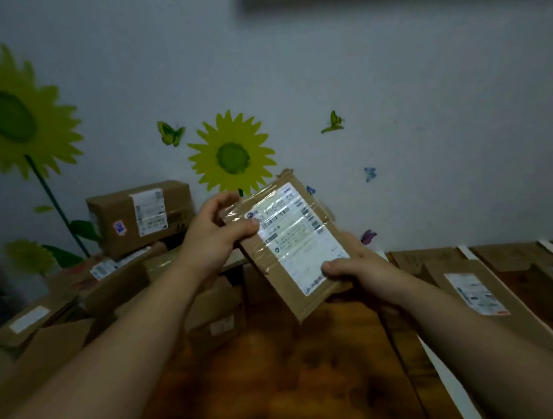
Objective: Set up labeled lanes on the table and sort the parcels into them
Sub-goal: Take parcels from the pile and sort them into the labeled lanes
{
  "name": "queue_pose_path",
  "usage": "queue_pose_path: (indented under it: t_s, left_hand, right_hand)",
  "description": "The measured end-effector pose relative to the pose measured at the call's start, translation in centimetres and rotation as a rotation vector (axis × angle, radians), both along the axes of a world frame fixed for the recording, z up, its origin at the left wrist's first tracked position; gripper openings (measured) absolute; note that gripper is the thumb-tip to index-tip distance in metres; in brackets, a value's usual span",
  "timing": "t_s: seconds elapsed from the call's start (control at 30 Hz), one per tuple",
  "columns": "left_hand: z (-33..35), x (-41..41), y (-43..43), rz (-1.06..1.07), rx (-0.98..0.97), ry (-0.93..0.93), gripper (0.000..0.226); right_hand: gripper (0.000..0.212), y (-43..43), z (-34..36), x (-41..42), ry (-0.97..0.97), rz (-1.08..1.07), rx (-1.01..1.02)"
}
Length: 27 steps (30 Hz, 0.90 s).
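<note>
Both hands hold the flat parcel (289,245) in the air, off the left edge of the table (517,280): left hand (214,238) pinches its upper edge, right hand (356,271) grips the lower corner. We judge it light, stiff cardboard; glossy tape (236,214) looks slippery, so hold bare edges.

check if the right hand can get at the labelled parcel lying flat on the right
Probably, but not yet: the flat parcel lies uncovered just past the right hand, with nothing over it, yet that hand and the left hand both grip the held parcel, so it must let go first.
</note>
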State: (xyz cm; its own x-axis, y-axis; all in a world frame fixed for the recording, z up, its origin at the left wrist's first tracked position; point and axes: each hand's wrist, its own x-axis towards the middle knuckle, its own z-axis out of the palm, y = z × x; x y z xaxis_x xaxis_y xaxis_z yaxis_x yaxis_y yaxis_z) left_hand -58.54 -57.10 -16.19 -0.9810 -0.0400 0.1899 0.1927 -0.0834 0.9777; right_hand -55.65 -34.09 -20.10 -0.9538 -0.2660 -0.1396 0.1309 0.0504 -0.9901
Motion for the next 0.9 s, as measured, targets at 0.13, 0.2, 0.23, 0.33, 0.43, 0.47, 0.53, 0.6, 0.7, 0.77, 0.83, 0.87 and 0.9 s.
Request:
queue_pose_path:
  t_s: [0.13, 0.2, 0.23, 0.33, 0.43, 0.47, 0.53, 0.6, 0.7, 0.77, 0.83, 0.87, 0.9]
  left_hand:
    - [2.6, 0.0, 2.7, 0.123, 0.057, 0.096, 0.057]
    - [2.6, 0.3, 4.3, 0.069, 0.027, 0.026, 0.059]
    - [2.3, 0.5, 5.2, -0.022, -0.001, -0.018, 0.067]
    - [1.9, 1.1, 7.1, -0.226, -0.055, -0.026, 0.09]
    - [2.2, 1.1, 8.2, -0.234, -0.025, 0.01, 0.091]
    - [2.3, 1.0, 8.6, -0.245, -0.004, 0.002, 0.092]
    - [2.8, 0.9, 10.0, -0.23, 0.031, -0.026, 0.083]
    - [3.1, 0.7, 11.8, -0.191, 0.033, -0.036, 0.058]
    - [2.8, 0.9, 15.0, -0.242, 0.014, -0.053, 0.048]
    - [1.7, 1.3, 17.0, -0.368, -0.035, -0.088, 0.06]
    - [0.5, 1.8, 18.9, -0.502, -0.083, -0.128, 0.072]
    - [0.1, 1.9, 20.0, -0.553, -0.078, -0.142, 0.074]
    - [-0.4, 2.1, 21.1, -0.594, -0.073, -0.148, 0.073]
  right_hand:
    - [0.052, 1.5, 1.7, -0.1, 0.066, 0.012, -0.198]
    - [0.049, 1.9, 2.1, -0.3, 0.135, -0.024, -0.274]
    - [0.047, 2.2, 2.3, -0.4, 0.171, -0.03, -0.294]
    - [0.046, 3.5, 2.8, -0.6, 0.219, -0.073, -0.263]
    - [0.06, 5.2, 2.9, -0.6, 0.295, -0.092, -0.087]
    - [0.067, 5.9, 3.0, -0.5, 0.33, -0.114, -0.044]
    - [0.073, 7.4, 3.9, 0.1, 0.375, -0.14, -0.021]
    - [0.071, 9.1, 4.8, 0.8, 0.383, -0.135, -0.009]
    - [0.062, 11.8, 5.4, 2.4, 0.387, -0.195, 0.053]
    - [0.057, 13.4, 5.1, 4.1, 0.361, -0.258, 0.095]
    - [0.058, 14.9, 4.2, 6.4, 0.301, -0.335, 0.091]
    - [0.061, 15.6, 3.6, 7.7, 0.275, -0.379, 0.103]
    - [0.065, 16.3, 3.1, 8.9, 0.245, -0.434, 0.128]
